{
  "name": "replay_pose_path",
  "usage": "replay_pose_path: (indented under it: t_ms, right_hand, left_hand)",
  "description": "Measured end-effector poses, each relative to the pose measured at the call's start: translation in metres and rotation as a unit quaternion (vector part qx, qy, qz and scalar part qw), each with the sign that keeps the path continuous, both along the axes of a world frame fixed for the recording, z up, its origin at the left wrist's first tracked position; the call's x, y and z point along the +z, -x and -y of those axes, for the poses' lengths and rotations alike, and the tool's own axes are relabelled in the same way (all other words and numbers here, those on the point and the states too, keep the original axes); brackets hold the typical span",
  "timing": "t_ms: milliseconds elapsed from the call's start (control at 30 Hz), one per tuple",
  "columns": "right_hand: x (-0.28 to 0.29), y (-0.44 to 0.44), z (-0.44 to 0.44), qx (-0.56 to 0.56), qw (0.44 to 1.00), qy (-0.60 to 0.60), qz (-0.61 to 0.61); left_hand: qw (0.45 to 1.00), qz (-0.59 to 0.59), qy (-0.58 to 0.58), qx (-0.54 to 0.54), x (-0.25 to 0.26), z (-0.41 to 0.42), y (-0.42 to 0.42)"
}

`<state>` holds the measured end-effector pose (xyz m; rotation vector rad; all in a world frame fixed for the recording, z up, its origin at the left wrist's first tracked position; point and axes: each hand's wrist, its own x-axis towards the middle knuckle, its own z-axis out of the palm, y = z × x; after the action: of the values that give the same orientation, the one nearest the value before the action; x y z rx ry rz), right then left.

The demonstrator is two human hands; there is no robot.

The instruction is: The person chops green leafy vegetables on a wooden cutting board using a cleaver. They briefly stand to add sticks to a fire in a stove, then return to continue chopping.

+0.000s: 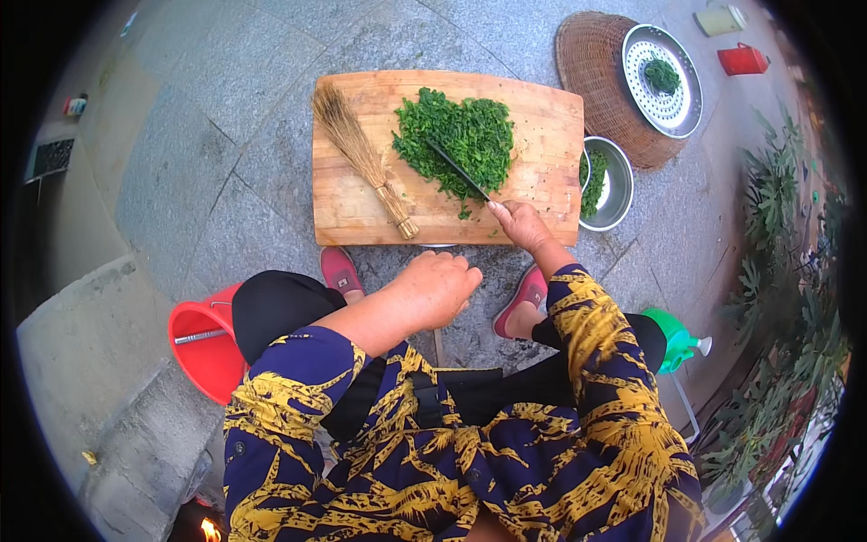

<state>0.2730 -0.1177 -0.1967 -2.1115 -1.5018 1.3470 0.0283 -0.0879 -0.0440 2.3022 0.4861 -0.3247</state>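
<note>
My right hand [521, 225] grips the handle of a kitchen knife [458, 171], its dark blade lying over a heap of finely chopped leafy greens [450, 135]. The greens spread across the upper middle of a wooden cutting board [542, 162]. My left hand [443, 288] is in front of the board's near edge with its fingers curled; whether anything is inside them cannot be seen. On the board's left side a bound straw whisk brush [359, 149] lies slanted, its tied end towards me.
Right of the board stands a metal bowl [618, 196] with greens. Beyond it, a perforated metal tray [633, 74] holding greens rests on a wicker basket [576, 61]. A red bucket [203, 339] stands by my left knee, a green watering can [670, 339] by my right. Flames [210, 528] show at bottom left.
</note>
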Motion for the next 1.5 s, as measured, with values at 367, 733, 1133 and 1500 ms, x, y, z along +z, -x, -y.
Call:
replay_pose_path:
  t_ms: [367,733,1133,1500]
  right_hand:
    - [0.017,0.000,0.002,0.061,0.998,-0.023,0.007]
    - [0.004,-0.004,0.014,0.120,0.992,-0.022,0.015]
    - [0.005,-0.005,0.004,-0.021,0.997,-0.072,-0.034]
    - [-0.036,0.004,0.003,-0.170,0.983,-0.061,-0.036]
  left_hand:
    - [1.000,-0.005,-0.009,0.000,0.002,0.001,-0.002]
    - [1.000,0.000,-0.003,-0.003,0.002,-0.001,-0.002]
    - [1.000,0.003,-0.003,0.001,0.004,0.001,-0.002]
    - [1.000,0.011,0.001,0.007,0.006,0.001,-0.002]
